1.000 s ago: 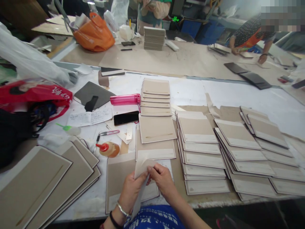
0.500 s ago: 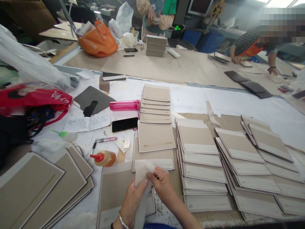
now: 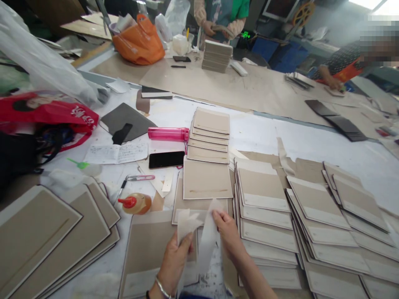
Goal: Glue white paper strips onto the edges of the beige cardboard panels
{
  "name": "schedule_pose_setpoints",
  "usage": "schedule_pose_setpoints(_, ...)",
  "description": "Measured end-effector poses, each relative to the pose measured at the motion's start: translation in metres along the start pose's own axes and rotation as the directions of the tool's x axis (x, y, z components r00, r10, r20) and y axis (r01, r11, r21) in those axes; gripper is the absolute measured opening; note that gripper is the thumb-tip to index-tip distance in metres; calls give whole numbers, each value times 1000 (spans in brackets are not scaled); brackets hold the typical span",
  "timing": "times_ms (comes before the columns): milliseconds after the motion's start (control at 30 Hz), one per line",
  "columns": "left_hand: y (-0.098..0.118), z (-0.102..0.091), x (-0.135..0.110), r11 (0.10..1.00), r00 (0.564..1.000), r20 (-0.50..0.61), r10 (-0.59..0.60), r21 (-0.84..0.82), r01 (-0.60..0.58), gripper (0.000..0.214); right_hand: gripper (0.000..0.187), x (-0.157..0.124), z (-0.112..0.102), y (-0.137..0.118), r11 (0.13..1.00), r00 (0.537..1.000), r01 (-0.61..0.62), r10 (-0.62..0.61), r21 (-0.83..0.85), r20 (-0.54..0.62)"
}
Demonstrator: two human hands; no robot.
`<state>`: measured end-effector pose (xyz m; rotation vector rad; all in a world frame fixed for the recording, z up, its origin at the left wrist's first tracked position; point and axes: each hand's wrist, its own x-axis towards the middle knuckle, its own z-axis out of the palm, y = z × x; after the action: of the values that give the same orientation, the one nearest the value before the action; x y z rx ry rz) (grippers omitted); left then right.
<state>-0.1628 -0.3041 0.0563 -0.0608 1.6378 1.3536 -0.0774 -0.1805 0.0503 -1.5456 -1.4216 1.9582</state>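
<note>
My left hand point(image 3: 173, 261) pinches a white backing strip point(image 3: 186, 223) above a brown card cover point(image 3: 149, 249) lying at the table's near edge. My right hand point(image 3: 229, 232) pinches a second, translucent strip point(image 3: 209, 238) that hangs down beside the first; the two strips stand apart. Both hands are closed on their strips. Right of my hands lie overlapping rows of brown covers with white bands point(image 3: 264, 207).
A glue bottle with red cap point(image 3: 137, 203), scissors point(image 3: 137, 178), a black phone point(image 3: 166, 159) and a pink bottle point(image 3: 168, 133) lie left of centre. Larger brown boards point(image 3: 52, 236) are stacked at the left. Other people work at the far table point(image 3: 249, 87).
My right hand has pulled the translucent strip away to the right of the white strip that my left hand holds. The view has tilted slightly.
</note>
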Motion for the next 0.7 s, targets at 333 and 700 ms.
schedule_pose_setpoints(333,19,-14,21,625,962,213,172,731,-274,16,32,68,-5,-55,968,897,37,77,-248,434)
schedule_pose_setpoints(700,34,-16,49,119,649,443,618,764,-634,20,30,107,8,-76,524,774,486,115,-700,623)
